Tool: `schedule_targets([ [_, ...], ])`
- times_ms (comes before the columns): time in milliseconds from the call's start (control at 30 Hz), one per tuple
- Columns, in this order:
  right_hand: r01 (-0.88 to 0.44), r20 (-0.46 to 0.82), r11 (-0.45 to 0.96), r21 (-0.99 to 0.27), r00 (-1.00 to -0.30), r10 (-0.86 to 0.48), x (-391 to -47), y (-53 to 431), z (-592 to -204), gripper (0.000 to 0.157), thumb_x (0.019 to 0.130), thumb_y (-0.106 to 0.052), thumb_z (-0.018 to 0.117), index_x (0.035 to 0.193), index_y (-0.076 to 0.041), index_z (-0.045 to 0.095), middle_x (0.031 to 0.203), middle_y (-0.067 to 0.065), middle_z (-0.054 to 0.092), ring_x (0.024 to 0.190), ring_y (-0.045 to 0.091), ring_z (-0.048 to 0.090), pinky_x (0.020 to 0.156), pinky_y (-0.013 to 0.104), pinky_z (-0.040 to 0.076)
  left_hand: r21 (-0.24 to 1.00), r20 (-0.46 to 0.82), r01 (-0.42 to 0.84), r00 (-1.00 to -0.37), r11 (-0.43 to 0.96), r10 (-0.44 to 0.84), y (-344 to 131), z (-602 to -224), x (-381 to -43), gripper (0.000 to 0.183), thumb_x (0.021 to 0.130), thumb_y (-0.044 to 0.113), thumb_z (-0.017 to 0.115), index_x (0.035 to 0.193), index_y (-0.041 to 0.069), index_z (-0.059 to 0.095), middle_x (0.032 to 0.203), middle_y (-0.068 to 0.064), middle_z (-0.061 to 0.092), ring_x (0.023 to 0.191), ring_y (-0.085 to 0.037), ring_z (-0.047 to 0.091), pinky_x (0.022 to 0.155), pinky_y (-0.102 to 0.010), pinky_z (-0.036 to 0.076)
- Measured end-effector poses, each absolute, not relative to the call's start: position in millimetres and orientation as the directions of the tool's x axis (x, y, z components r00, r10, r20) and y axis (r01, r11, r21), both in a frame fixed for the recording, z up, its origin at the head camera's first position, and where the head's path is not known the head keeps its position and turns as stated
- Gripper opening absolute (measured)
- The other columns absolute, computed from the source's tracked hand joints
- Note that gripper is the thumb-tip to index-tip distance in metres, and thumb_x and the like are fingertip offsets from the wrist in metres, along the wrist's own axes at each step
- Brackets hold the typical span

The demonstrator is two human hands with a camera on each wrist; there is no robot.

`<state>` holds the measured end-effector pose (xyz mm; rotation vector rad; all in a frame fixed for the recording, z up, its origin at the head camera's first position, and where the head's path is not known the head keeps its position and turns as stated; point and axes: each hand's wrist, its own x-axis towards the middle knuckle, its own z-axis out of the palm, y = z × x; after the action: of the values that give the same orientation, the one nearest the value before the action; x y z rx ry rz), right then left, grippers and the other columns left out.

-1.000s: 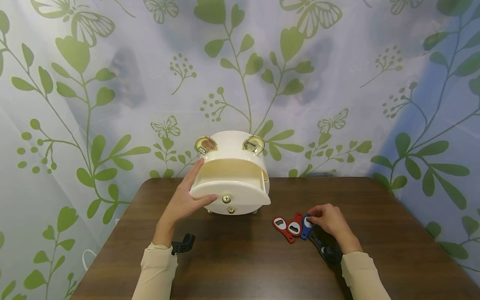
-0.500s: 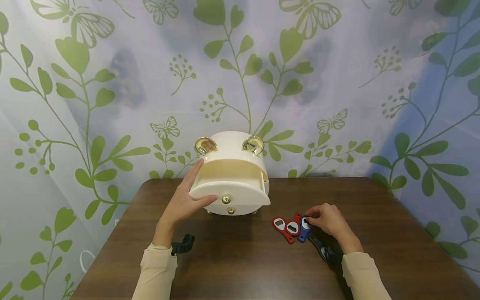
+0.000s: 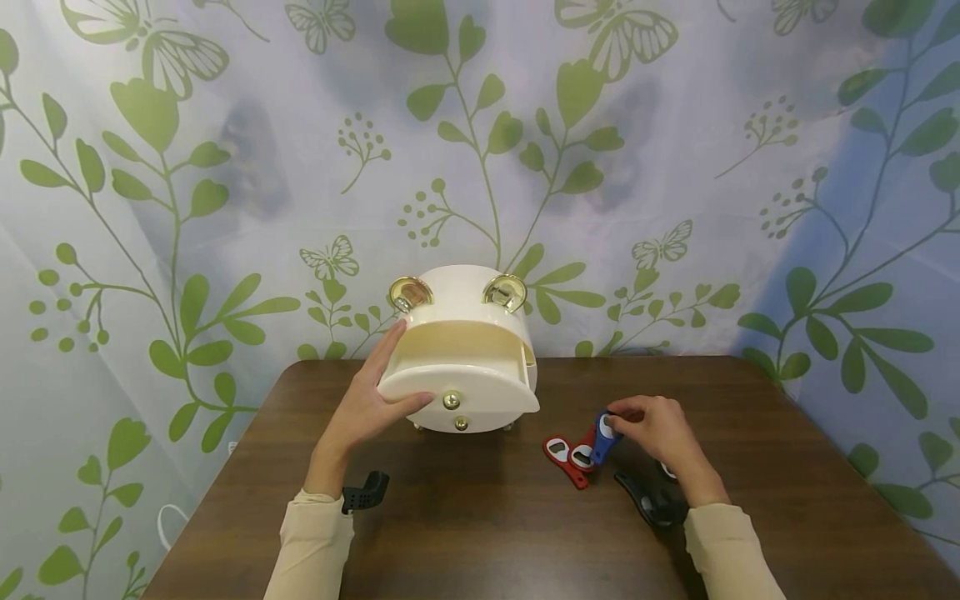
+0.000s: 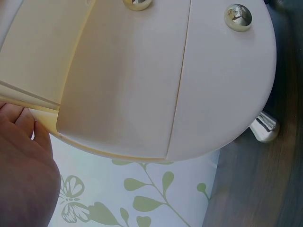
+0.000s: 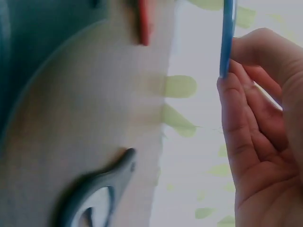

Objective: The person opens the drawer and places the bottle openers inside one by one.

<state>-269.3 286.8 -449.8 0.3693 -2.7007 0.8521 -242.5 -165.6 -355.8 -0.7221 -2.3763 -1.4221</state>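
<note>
A cream round-bodied cabinet (image 3: 457,292) with gold round ears and gold knobs stands on the table. Its upper drawer (image 3: 480,385) is pulled out, and no item shows in the visible part. My left hand (image 3: 363,404) spans the cabinet's left side, thumb lying on the drawer front, fingers extended along the edge. At the right, my right hand (image 3: 658,429) pinches a blue bottle opener (image 3: 604,435) between thumb and fingers, tilted up; the right wrist view shows it edge-on. Beside it on the table lie two red bottle openers (image 3: 557,450), one overlapping the other.
Another dark opener (image 5: 102,198) with a white oval lies below the right hand, mostly hidden by the wrist in the head view. Black wrist mounts (image 3: 366,492) sit at both forearms. A leaf-patterned curtain (image 3: 300,208) hangs behind the brown table (image 3: 480,533).
My right hand has lifted the blue opener off the table and tilted it, shifting slightly up and left. The left hand and the drawer stay as they were.
</note>
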Motion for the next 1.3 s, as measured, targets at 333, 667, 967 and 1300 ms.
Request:
schedule_targets([
  [333, -0.352, 0.496, 0.782, -0.514, -0.866, -0.065, -262.7, 277.8, -430.9, 0.019, 0.087, -0.016, 0.084, 0.105, -0.009, 0.082, 0.093, 0.008, 0.080, 0.081, 0.025, 0.076, 0.066, 0.028, 0.057, 0.731, 0.487, 0.553, -0.833, 0.400, 0.263, -172.0, -376.2, -259.1, 0.107, 0.081, 0.022, 0.089, 0.165, 0.031, 0.023, 0.172, 0.004, 0.020, 0.158, -0.018, 0.018, 0.124, -0.058, 0.022],
  [667, -0.417, 0.612, 0.743, -0.523, -0.791, -0.013, -255.4, 266.7, -412.3, 0.018, 0.087, -0.016, 0.085, 0.103, -0.012, 0.082, 0.088, 0.003, 0.079, 0.074, 0.014, 0.076, 0.061, 0.010, 0.049, 0.716, 0.503, 0.569, -0.822, 0.405, 0.266, -174.8, -381.6, -262.9, 0.105, 0.082, 0.029, 0.089, 0.164, 0.036, 0.023, 0.172, 0.006, 0.021, 0.157, -0.016, 0.019, 0.123, -0.060, 0.023],
  [967, -0.439, 0.684, 0.746, -0.500, -0.729, 0.028, -251.9, 257.3, -398.1, 0.020, 0.085, -0.015, 0.086, 0.105, -0.012, 0.082, 0.089, 0.002, 0.080, 0.078, 0.016, 0.075, 0.071, 0.003, 0.044, 0.713, 0.506, 0.571, -0.821, 0.407, 0.265, -174.7, -379.0, -262.5, 0.106, 0.081, 0.031, 0.089, 0.165, 0.036, 0.023, 0.172, 0.003, 0.021, 0.157, -0.016, 0.020, 0.123, -0.059, 0.024],
  [1300, -0.486, 0.746, 0.706, -0.516, -0.660, 0.090, -246.2, 248.2, -387.4, 0.021, 0.081, -0.008, 0.088, 0.101, -0.010, 0.083, 0.085, 0.003, 0.079, 0.078, -0.014, 0.062, 0.071, 0.005, 0.046, 0.712, 0.501, 0.566, -0.824, 0.415, 0.264, -174.1, -379.4, -262.3, 0.108, 0.081, 0.031, 0.089, 0.165, 0.036, 0.023, 0.172, 0.007, 0.021, 0.157, -0.016, 0.020, 0.123, -0.057, 0.023],
])
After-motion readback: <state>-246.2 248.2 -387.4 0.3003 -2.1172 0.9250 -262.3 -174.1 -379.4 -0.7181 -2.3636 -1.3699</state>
